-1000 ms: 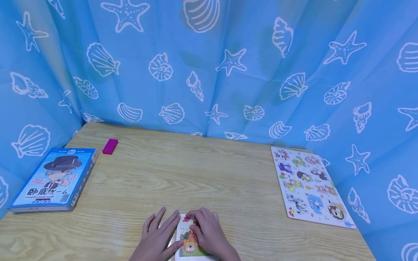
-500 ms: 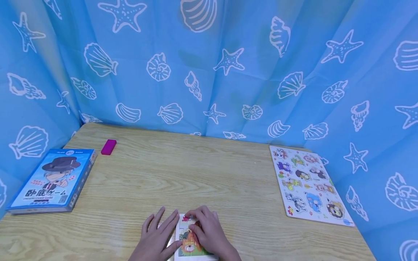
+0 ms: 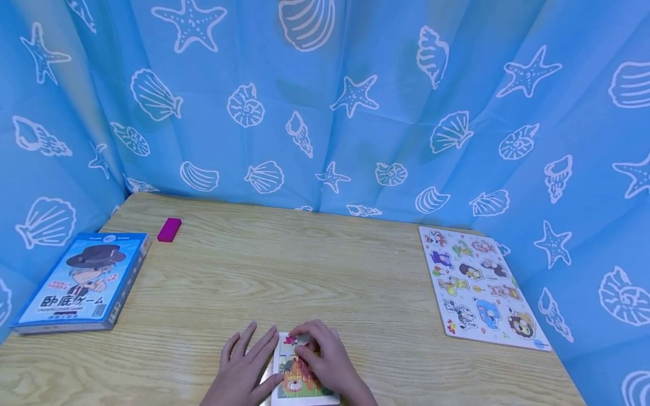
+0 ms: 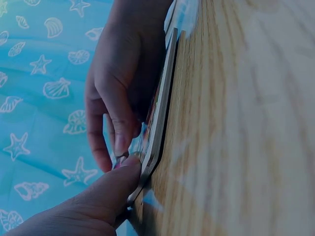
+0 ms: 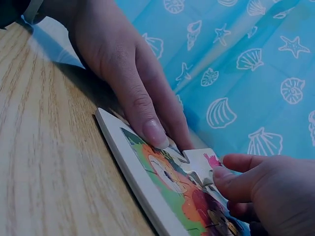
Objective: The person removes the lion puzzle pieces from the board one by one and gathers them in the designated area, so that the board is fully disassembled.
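A small jigsaw puzzle in a white-bordered tray [image 3: 304, 401] lies at the near edge of the table, with an orange animal picture [image 5: 183, 189] partly assembled. My right hand [image 3: 325, 355] pinches a puzzle piece [image 5: 203, 161] between thumb and fingers. This piece is whitish with a red-pink patch, and it tilts over the upper part of the tray. My left hand [image 3: 246, 366] lies with fingers spread along the tray's left side, its thumb [image 5: 155, 132] resting on the picture. In the left wrist view the right fingers [image 4: 119, 142] come down close to the left thumb.
A blue game box [image 3: 83, 282] lies at the left. Behind it sits a small magenta block [image 3: 169, 230]. A white animal puzzle board [image 3: 479, 288] lies at the right edge. Blue shell-print curtains [image 3: 304, 113] surround the wooden table [image 3: 284, 265].
My right thumb and fingers have shifted slightly up on the tray, and more of the picture shows beneath them. The left hand stays in place. The head view has shifted slightly.
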The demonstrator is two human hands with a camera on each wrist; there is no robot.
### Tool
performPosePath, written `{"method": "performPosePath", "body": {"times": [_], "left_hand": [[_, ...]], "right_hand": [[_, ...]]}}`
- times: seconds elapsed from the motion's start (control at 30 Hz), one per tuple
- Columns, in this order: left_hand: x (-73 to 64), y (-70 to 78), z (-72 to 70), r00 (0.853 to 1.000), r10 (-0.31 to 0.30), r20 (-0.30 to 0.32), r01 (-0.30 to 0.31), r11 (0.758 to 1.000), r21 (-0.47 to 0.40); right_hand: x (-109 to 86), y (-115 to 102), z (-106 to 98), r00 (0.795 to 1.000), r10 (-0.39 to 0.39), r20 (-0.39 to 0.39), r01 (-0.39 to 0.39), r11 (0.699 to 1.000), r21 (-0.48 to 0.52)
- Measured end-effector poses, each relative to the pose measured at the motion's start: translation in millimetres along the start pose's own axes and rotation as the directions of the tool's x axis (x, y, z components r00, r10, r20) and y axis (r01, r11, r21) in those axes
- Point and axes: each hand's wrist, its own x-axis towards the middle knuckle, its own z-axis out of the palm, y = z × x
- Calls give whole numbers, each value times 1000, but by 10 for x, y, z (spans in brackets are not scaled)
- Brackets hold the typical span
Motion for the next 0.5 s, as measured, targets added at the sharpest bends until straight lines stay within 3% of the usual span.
{"method": "performPosePath", "body": {"times": [0.17,0.5], "left_hand": [[8,14,-21,999,-21,31,22,999,-30],[1,-10,23,1000,12,-26,-12,1000,14]], "right_hand": [[0,22,8,1000,15,-14,-14,999,43],[22,13,41,995,78,-58,-73,994,83]]}}
